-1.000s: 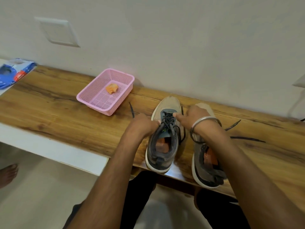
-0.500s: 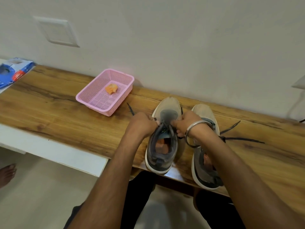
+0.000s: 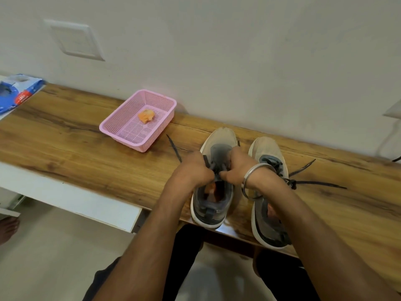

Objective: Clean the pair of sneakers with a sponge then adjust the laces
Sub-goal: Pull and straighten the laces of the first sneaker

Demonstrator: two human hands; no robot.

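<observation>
Two grey sneakers with white soles stand side by side on the wooden bench, toes toward the wall. Over the left sneaker [image 3: 219,140] my left hand [image 3: 194,169] and my right hand [image 3: 235,169] each pinch its dark lace at the eyelets, fists close together above the tongue. One lace end [image 3: 173,148] trails on the bench to the left. The right sneaker [image 3: 268,153] stands untouched, its loose dark laces [image 3: 314,182] spread out to the right. An orange sponge [image 3: 146,116] lies in the pink basket [image 3: 112,127] at the back left.
The wooden bench [image 3: 76,144] runs along a white wall, with its front edge just below the sneakers' heels. A blue packet [image 3: 16,93] lies at the far left end. A bare foot [image 3: 7,228] shows on the floor at lower left.
Both hands have slid back along the left sneaker toward its opening and closed in on each other, drawing the lace tighter. The right sneaker's toe has come out from under my right wrist.
</observation>
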